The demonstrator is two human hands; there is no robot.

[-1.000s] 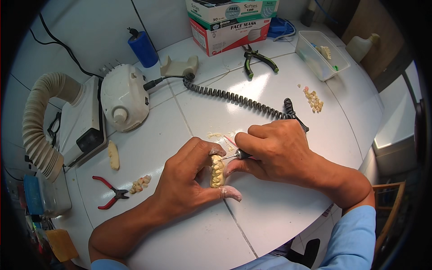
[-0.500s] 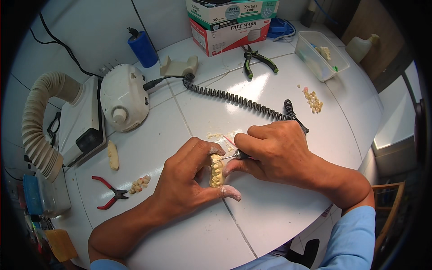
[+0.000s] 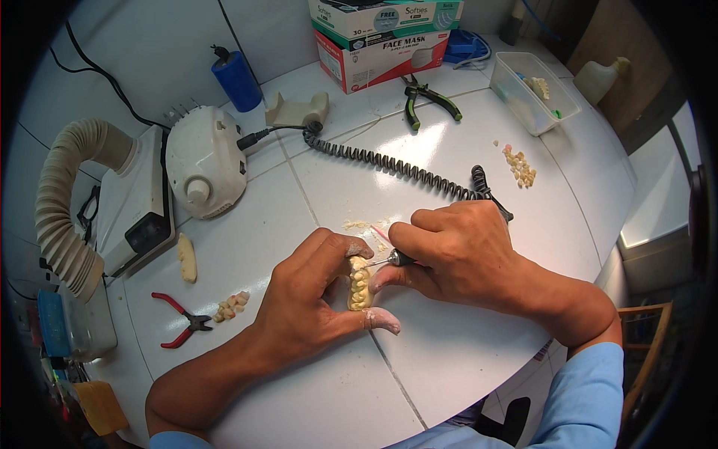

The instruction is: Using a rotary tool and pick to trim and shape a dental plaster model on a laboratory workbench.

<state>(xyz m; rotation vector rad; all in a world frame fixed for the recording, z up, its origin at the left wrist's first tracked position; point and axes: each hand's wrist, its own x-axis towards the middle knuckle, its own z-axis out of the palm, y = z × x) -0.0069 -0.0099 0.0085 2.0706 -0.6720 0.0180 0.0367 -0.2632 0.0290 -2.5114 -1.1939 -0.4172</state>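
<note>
A pale yellow dental model (image 3: 360,290) with a row of tooth shapes is gripped between the fingers and thumb of my left hand (image 3: 299,288). Whitish dust coats those fingertips. My right hand (image 3: 467,251) is closed around a rotary handpiece (image 3: 403,258), whose dark body is mostly hidden in the fist. Its thin metal bur points left and meets the upper part of the model. The right thumb rests against the model's right side. Pale shavings (image 3: 360,224) lie on the table just beyond the model.
A coiled black cord (image 3: 389,162) runs from the white motor unit (image 3: 206,165) toward my right hand. Red-handled cutters (image 3: 187,322) and loose artificial teeth (image 3: 232,305) lie left; more teeth (image 3: 520,168), green-handled pliers (image 3: 426,97) and a plastic tub (image 3: 516,93) lie farther back. A ribbed hose (image 3: 56,194) arches at left.
</note>
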